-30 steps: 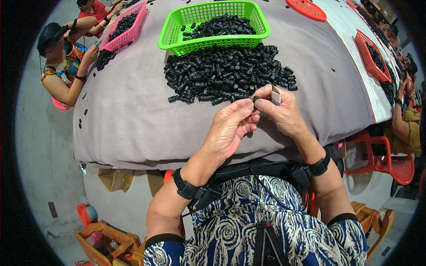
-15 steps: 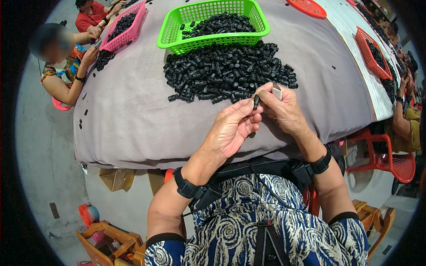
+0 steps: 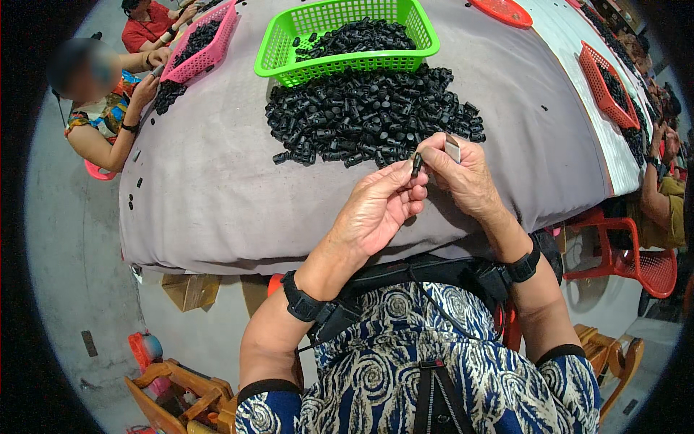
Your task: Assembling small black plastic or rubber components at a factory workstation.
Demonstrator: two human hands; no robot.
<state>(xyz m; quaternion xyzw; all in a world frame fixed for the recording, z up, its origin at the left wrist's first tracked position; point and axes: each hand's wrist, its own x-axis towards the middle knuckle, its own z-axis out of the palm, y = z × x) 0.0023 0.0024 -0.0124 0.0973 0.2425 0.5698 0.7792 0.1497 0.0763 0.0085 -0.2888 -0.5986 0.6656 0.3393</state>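
Observation:
Just in front of the heap, my left hand (image 3: 377, 207) pinches a small black cylindrical plastic part (image 3: 417, 165) between thumb and fingers. My right hand (image 3: 461, 173) is closed round a flat, silvery blade-like tool (image 3: 452, 148), part of which sticks out above the thumb. Its fingertips meet the same black part, so both hands come together there. How the tool's hidden end sits against the part cannot be made out. Beyond the hands spreads a heap of like black parts (image 3: 354, 116), on a grey cloth-covered table (image 3: 210, 195).
Behind the heap stands a green basket (image 3: 347, 70) partly filled with black parts. A pink basket (image 3: 220, 47) at the far left is beside a co-worker (image 3: 101, 119). To the right are a red basket (image 3: 603, 90), a red tray (image 3: 504, 12) and a red chair (image 3: 622, 253).
My hands keep almost the same grip and place on the part and the tool. At the left, the co-worker's hands have shifted slightly near the pink basket.

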